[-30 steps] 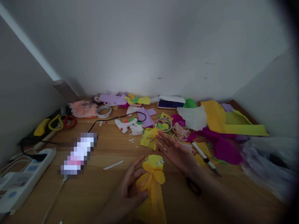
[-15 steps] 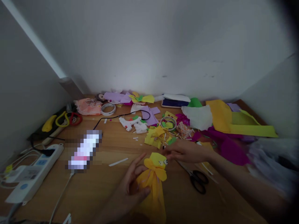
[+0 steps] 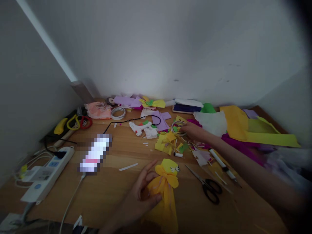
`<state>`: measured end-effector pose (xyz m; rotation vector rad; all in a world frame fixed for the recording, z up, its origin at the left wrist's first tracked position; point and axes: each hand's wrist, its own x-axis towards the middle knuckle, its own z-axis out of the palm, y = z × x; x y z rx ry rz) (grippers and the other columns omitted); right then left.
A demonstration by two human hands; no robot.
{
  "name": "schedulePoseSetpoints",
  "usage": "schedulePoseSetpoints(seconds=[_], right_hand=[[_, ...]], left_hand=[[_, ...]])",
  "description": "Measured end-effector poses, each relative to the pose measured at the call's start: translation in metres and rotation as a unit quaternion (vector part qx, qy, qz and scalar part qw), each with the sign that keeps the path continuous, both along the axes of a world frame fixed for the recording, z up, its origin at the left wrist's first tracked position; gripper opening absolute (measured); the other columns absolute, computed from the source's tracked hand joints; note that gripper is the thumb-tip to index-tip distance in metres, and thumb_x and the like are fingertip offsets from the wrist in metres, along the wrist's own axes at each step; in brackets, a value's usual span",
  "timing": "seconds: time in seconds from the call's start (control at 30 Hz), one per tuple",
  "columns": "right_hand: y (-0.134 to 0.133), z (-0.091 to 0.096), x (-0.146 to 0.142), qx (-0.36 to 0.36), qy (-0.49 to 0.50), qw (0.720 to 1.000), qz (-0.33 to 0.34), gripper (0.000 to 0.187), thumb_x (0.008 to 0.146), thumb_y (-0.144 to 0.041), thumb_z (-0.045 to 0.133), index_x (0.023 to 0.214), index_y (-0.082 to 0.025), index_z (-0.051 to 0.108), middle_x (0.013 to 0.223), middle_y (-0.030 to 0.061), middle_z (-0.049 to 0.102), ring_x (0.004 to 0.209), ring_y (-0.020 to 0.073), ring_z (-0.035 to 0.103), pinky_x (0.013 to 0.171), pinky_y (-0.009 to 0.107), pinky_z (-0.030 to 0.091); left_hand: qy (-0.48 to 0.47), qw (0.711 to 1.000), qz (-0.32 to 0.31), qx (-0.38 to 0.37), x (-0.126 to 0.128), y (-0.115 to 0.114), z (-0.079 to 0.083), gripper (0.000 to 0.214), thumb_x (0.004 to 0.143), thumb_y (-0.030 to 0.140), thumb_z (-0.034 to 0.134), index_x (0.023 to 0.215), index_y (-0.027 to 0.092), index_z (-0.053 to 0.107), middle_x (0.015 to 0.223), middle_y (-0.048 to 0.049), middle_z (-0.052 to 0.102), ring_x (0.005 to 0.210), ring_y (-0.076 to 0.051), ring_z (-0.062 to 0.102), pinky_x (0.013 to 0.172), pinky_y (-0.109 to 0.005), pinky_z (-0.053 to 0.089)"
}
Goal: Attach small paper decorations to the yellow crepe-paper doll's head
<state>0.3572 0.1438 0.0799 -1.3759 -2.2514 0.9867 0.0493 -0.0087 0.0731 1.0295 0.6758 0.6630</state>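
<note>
A yellow paper doll [image 3: 168, 201] with a petal-like collar and drawn eyelashes on its head stands upright at the front. My left hand [image 3: 143, 188] is closed around its left side, thumb in front and fingers behind. Farther back, my right hand [image 3: 191, 130] touches the right rim of a roll of tape [image 3: 173, 126] among coloured paper scraps [image 3: 163, 144]. Its fingertips are too unclear to show a grip. Between the hands lie a small white cap-like piece [image 3: 178, 155] and black-handled scissors [image 3: 212, 191]. A white pen [image 3: 219, 161] lies under my right forearm.
Left are a lit phone [image 3: 96, 152] on a cable and a white power strip [image 3: 48, 175]. A white glue gun [image 3: 138, 127] lies mid-table, with another tape roll [image 3: 118, 113] behind it. Crepe paper sheets [image 3: 234, 122] cover the back right, near the wall.
My right hand has moved from beside the doll's head back to the tape roll, uncovering the cap-like piece and pen. My left hand keeps its hold. The view has shifted slightly.
</note>
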Motion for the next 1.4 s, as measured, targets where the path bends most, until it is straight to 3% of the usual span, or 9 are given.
schedulePoseSetpoints(seconds=[0.13, 0.37, 0.47, 0.6, 0.73, 0.8, 0.97, 1.3, 1.4], right_hand=[[0.014, 0.045, 0.008, -0.012, -0.015, 0.998, 0.056, 0.028, 0.079, -0.024, 0.058, 0.105, -0.023, 0.067, 0.116, 0.0071, 0.063, 0.113, 0.0247, 0.053, 0.095, 0.041, 0.038], [0.022, 0.085, 0.032, -0.013, -0.143, 0.989, -0.04, 0.014, 0.077, -0.025, 0.065, 0.071, -0.013, 0.07, 0.066, 0.0042, 0.066, 0.063, 0.0137, 0.062, 0.066, 0.03, 0.044], [0.023, 0.093, 0.034, 0.005, -0.171, 0.985, -0.002, 0.027, 0.082, -0.034, 0.059, 0.099, -0.016, 0.069, 0.075, 0.0023, 0.067, 0.068, 0.0126, 0.061, 0.069, 0.029, 0.044], [0.018, 0.069, 0.021, 0.107, -0.344, 0.932, 0.04, 0.055, 0.061, -0.045, 0.077, 0.107, -0.017, 0.065, 0.094, 0.0109, 0.065, 0.086, 0.0283, 0.061, 0.074, 0.039, 0.047], [0.007, 0.03, 0.009, 0.175, -0.382, 0.907, 0.034, 0.094, 0.044, -0.035, 0.086, 0.128, -0.016, 0.048, 0.137, 0.0205, 0.038, 0.125, 0.0418, 0.034, 0.093, 0.048, 0.035], [0.003, 0.021, 0.006, 0.179, -0.399, 0.899, 0.033, 0.087, 0.052, -0.032, 0.083, 0.128, -0.015, 0.045, 0.13, 0.0195, 0.046, 0.116, 0.0363, 0.046, 0.085, 0.04, 0.042], [0.008, 0.022, 0.006, 0.147, -0.432, 0.89, -0.007, 0.014, 0.079, -0.027, 0.061, 0.082, -0.014, 0.063, 0.074, 0.0106, 0.064, 0.068, 0.025, 0.062, 0.055, 0.028, 0.037], [0.008, 0.017, 0.014, 0.108, -0.399, 0.91, 0.034, 0.021, 0.073, -0.003, 0.05, 0.07, -0.018, 0.065, 0.068, 0.006, 0.066, 0.064, 0.019, 0.061, 0.058, 0.026, 0.04], [0.005, 0.014, 0.015, 0.133, -0.384, 0.914, 0.005, 0.029, 0.076, -0.001, 0.047, 0.09, -0.017, 0.066, 0.084, 0.0102, 0.069, 0.078, 0.0225, 0.064, 0.065, 0.029, 0.043]], left_hand=[[-0.003, 1.0, 0.003, 0.003, -0.002, 0.004, 0.0, 0.072, 0.082, 0.028, 0.065, 0.141, 0.033, 0.024, 0.128, -0.0071, 0.051, 0.116, -0.021, 0.048, 0.099, -0.036, 0.035], [-0.011, 1.0, 0.011, 0.01, -0.002, 0.014, 0.001, 0.07, 0.08, 0.028, 0.066, 0.14, 0.031, 0.029, 0.121, -0.0075, 0.053, 0.111, -0.023, 0.05, 0.095, -0.038, 0.038], [-0.003, 1.0, 0.016, 0.022, -0.005, 0.015, -0.003, 0.07, 0.082, 0.029, 0.064, 0.14, 0.031, 0.026, 0.119, -0.007, 0.053, 0.112, -0.023, 0.049, 0.095, -0.037, 0.038], [0.002, 0.998, 0.027, 0.048, -0.009, 0.017, -0.014, 0.069, 0.083, 0.029, 0.063, 0.14, 0.033, 0.025, 0.114, -0.0039, 0.055, 0.109, -0.02, 0.051, 0.093, -0.033, 0.037], [-0.019, 0.998, 0.037, 0.049, -0.013, 0.016, -0.024, 0.069, 0.083, 0.029, 0.063, 0.14, 0.035, 0.025, 0.111, -0.0028, 0.056, 0.105, -0.02, 0.052, 0.087, -0.031, 0.039], [-0.018, 0.998, 0.039, 0.045, -0.016, 0.015, -0.025, 0.069, 0.083, 0.029, 0.063, 0.14, 0.036, 0.025, 0.111, -0.0031, 0.055, 0.105, -0.021, 0.052, 0.086, -0.031, 0.04], [0.004, 0.998, 0.055, 0.041, -0.022, 0.014, -0.023, 0.068, 0.082, 0.03, 0.063, 0.139, 0.036, 0.025, 0.109, -0.0032, 0.055, 0.103, -0.021, 0.053, 0.086, -0.033, 0.04], [-0.006, 0.998, 0.057, 0.04, -0.022, 0.012, -0.03, 0.074, 0.083, 0.028, 0.063, 0.143, 0.034, 0.02, 0.117, -0.0064, 0.055, 0.105, -0.022, 0.055, 0.087, -0.033, 0.041], [-0.008, 0.998, 0.055, 0.041, -0.02, 0.011, -0.035, 0.074, 0.083, 0.028, 0.063, 0.143, 0.033, 0.021, 0.111, -0.0054, 0.057, 0.102, -0.022, 0.055, 0.085, -0.032, 0.041]])
